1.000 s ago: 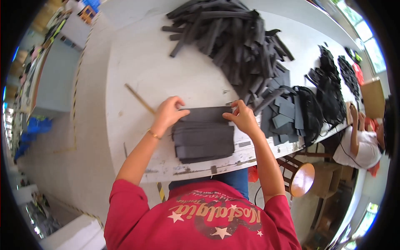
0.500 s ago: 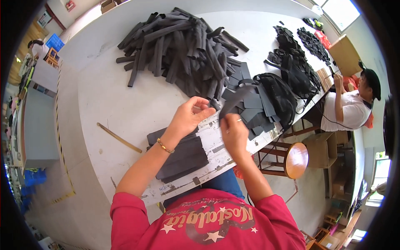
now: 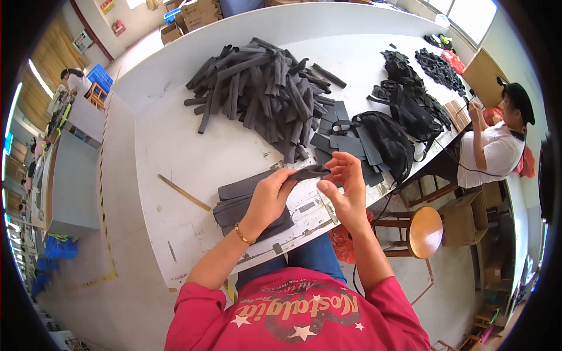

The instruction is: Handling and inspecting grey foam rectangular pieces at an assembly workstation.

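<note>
the charcoal strip (image 3: 311, 171) has crossed to the pinching left hand (image 3: 270, 199); right hand (image 3: 350, 194) gapes by its tip. unrolling, i'd guess; next wants flattening onto the eight-o'clock stack (image 3: 233, 212).

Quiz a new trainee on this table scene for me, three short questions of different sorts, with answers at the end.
1. True or false: the thin yellowish-brown stick lies left of the flat stack of dark grey fabric-like pieces.

2. Multiple choice: what does the left hand hold?
A) a red plastic bag
B) a dark grey folded strip
C) a black backpack

3. Short answer: which lies farther from the person, the stack or the loose heap of dark grey tube-like strips?

Key: 1 true; 2 B; 3 the heap.
</note>
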A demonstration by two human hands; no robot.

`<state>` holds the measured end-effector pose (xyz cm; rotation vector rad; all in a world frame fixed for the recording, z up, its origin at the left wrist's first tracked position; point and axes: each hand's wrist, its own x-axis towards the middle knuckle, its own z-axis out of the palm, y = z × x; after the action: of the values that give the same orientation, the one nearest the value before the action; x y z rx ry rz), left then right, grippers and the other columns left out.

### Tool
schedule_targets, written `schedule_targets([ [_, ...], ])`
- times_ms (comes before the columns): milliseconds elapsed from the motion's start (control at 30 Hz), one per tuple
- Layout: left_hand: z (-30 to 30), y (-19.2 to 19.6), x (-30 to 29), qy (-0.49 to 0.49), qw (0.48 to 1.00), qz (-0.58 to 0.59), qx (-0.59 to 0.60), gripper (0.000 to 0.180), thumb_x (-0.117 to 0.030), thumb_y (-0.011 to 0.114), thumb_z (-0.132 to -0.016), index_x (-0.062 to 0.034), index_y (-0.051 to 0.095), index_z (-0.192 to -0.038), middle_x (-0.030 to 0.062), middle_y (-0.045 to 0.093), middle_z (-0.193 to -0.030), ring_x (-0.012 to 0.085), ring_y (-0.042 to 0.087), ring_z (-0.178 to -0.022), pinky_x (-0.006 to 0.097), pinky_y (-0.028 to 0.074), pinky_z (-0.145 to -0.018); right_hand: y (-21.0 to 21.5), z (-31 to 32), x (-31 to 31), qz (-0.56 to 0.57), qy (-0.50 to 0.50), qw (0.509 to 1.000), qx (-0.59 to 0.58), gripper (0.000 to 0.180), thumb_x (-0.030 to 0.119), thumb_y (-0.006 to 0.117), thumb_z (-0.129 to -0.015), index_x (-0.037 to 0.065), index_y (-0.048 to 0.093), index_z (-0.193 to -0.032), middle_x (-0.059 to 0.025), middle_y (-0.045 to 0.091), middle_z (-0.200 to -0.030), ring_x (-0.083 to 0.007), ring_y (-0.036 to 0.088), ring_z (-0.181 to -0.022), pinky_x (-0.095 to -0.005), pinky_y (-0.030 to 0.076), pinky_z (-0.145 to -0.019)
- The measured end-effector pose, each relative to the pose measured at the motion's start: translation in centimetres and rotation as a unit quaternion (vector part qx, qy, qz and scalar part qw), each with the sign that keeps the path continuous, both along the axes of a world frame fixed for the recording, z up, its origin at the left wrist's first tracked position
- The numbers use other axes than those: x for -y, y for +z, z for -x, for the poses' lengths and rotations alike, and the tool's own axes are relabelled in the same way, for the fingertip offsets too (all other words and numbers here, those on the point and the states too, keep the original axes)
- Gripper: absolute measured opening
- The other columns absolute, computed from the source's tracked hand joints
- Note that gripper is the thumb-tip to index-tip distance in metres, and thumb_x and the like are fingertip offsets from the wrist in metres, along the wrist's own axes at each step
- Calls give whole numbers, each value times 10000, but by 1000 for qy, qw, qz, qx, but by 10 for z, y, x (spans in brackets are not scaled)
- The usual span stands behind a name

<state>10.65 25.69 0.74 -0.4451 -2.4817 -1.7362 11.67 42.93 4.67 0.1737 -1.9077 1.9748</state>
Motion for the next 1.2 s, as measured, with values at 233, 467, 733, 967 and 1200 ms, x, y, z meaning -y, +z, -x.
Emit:
schedule_targets([
  [233, -19, 22, -1, -29, 997, 39, -54, 161, -20, 644, -877, 27, 632, -1031, 107, 673, -864, 140, 641, -769, 263, 496, -700, -13, -9, -24, 123, 104, 984, 75, 42, 24, 667, -882, 16, 643, -916, 11, 627, -803, -47, 555, -722, -183, 427, -665],
  [467, -34, 13, -7, 46, 998, -34, 25, 232, -65, 771, -783, 36, 652, -955, 81, 687, -774, 89, 624, -671, 251, 510, -612, -32, -12, -12, 195, 106, 973, 67, 161, 89, 651, -905, 18, 568, -1024, -37, 595, -870, -96, 549, -742, -233, 467, -677],
  [733, -43, 8, -1, 21, 947, -307, 94, 260, -127, 740, -854, -15, 604, -1045, 29, 639, -1004, 83, 610, -878, 216, 490, -767, -42, -20, 4, 102, 189, 969, 121, 130, 74, 713, -867, -1, 621, -921, 12, 637, -799, -49, 578, -762, -211, 474, -690],
  [967, -26, 13, 16, 12, 953, -276, 122, 159, -178, 607, -960, -30, 620, -1017, -6, 643, -924, 55, 581, -870, 210, 480, -747, -47, -23, 15, 55, 195, 971, 123, 111, 89, 699, -885, -6, 645, -901, 31, 621, -774, -33, 535, -739, -202, 443, -675],
  [1200, -33, -2, -7, -50, 932, -343, 107, 468, -417, 494, -997, -35, 516, -1267, 50, 638, -1072, 108, 612, -891, 265, 518, -762, -45, -29, 23, 59, 189, 972, 130, 164, 159, 645, -939, -5, 653, -938, 43, 597, -759, -34, 517, -715, -204, 442, -656],
])
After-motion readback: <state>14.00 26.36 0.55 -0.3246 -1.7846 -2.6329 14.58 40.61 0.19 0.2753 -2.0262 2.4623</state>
